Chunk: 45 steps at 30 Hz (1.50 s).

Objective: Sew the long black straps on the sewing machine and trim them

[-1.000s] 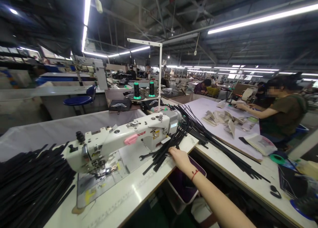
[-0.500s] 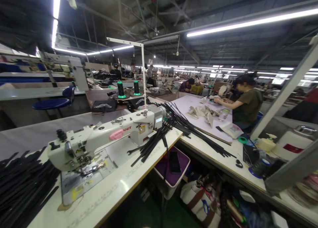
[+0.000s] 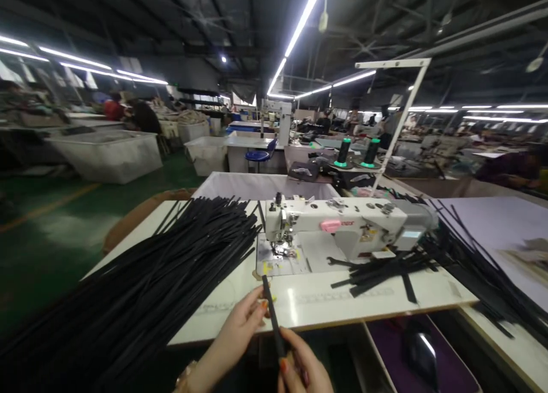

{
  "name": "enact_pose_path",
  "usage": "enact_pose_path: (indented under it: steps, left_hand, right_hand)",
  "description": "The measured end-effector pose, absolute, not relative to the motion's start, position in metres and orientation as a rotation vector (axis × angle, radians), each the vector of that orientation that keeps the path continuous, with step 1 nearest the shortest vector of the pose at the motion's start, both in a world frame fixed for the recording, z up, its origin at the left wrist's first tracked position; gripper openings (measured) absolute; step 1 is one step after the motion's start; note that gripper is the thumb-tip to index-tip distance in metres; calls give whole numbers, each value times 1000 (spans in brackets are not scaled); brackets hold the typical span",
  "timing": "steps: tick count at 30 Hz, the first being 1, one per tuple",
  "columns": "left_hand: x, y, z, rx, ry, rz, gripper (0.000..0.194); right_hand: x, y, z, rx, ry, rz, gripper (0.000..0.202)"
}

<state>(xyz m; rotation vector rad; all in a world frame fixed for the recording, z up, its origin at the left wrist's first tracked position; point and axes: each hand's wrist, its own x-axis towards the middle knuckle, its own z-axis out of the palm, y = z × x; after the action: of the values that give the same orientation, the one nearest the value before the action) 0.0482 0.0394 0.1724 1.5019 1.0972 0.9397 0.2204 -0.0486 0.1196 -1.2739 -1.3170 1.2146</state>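
A narrow black fabric strip runs between my hands at the front edge of the sewing table. My left hand is closed near the strip's upper end, thumb and fingers pinching it. Lower down, my right hand grips the same strip; its lower part is hidden by my fingers. Just beyond the strip's tip stands a white sewing machine, its needle area lit. A large heap of black strips lies left of the machine, and a smaller bunch rests to the right.
A wrench lies on the machine bed's right side. Two black thread cones stand behind the machine, near a white thread stand. Under the table at right, a purple-lined bin holds a phone. White bins stand far left.
My view has swung left, so the machine now sits more to the right. Both hands have come into view, holding a black strip. The co-worker at the right table has left the view.
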Motion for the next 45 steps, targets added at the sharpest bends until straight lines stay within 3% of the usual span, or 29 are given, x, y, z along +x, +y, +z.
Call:
enact_pose_path:
  steps: [5,11,16,22,45]
  left_hand:
    - [31,94,120,2268,1391,885,35]
    - [52,167,119,2736,1380,615,38]
    - [44,198,125,2768,1616,531,34]
    - [55,178,116,2759,1388,596,36]
    - [61,179,97,2717,1345,662,36]
  right_hand:
    - [229,1,102,-1261,-1241,1147,69]
    - [235,59,122,-1327,-1266,1272,63]
    - [226,83,122,-1362,-1251,1297,51]
    - [221,91,118,-1383,-1280,1315,45]
    - [222,95,116,-1392,-1266,1327,41]
